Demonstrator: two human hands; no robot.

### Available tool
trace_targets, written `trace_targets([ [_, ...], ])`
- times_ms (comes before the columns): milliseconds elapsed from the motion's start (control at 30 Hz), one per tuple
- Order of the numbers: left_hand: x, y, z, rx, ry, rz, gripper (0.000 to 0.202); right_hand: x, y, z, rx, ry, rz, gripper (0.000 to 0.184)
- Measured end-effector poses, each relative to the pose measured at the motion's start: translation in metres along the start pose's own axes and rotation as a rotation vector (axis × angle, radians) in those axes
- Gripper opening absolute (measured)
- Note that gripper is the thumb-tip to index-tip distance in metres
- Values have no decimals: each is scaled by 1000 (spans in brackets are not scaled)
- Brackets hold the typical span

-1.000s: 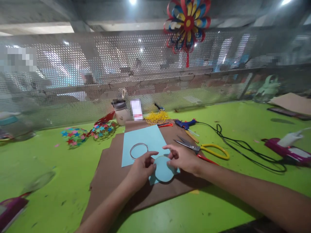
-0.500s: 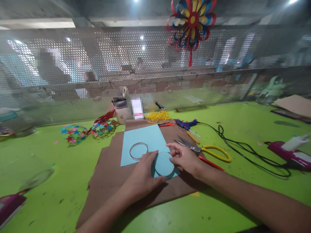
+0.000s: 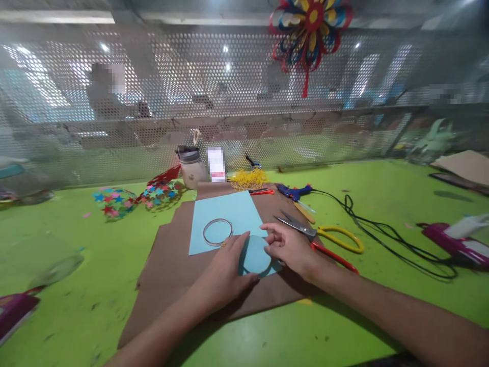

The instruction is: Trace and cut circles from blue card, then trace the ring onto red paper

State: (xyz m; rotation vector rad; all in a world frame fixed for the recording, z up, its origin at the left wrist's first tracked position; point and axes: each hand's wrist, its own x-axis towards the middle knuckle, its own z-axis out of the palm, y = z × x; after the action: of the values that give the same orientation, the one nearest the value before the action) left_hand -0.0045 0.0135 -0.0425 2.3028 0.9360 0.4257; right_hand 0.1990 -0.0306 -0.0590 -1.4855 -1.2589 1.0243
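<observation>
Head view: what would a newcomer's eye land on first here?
The bright green tabletop fills the view, and at its centre a light-blue paper disc sits over a brown paper sheet, with the left hand and right hand touching its sides. Overhead hangs a red, blue and yellow paper pinwheel; yellow-handled scissors lie right of the hands.

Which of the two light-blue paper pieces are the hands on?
The round disc, with the left hand and right hand at its edges. The other, a rectangular sheet, lies flat behind it under a wire ring.
</observation>
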Motion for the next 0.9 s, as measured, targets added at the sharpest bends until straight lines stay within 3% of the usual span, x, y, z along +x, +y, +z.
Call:
trace_targets([
  [133, 3, 4, -2, -205, -22, -129, 94, -3, -1, 0, 134, -1, 19, 52],
  [267, 10, -2, 2, -481, 31, -169, 82, -6, -3, 1, 180, 1, 45, 53],
  [633, 17, -10, 3, -558, 166, -172, 62, -11, -6, 1, -14, 57, -55, 42],
  [767, 16, -6, -25, -560, 302, -170, 59, -3, -7, -14, -220, 130, -119, 27],
  [900, 14, 3, -74, -785, 616, -136, 57, 5, -5, -22, -350, 98, -165, 17],
])
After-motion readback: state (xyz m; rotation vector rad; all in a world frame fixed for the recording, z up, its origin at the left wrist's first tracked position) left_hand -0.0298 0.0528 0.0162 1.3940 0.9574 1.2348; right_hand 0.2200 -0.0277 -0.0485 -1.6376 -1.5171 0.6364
